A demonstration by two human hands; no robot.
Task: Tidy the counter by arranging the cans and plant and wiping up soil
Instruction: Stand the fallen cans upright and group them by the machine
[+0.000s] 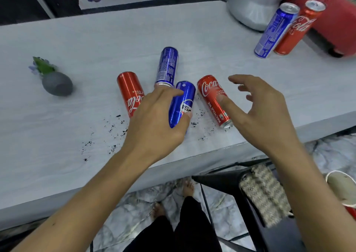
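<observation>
Several cans lie on their sides on the pale counter. My left hand is wrapped around a blue can. A red can lies just left of it and another blue can lies behind. My right hand is open, its thumb touching a red can that lies to the right. A blue can and a red can stand upright at the back right. A grey potted plant lies tipped over at the left. Dark soil crumbs are scattered near the front edge.
A grey appliance and a red one stand at the back right. Below the counter edge, a black stool carries a knitted cloth. A paper cup shows at the right edge.
</observation>
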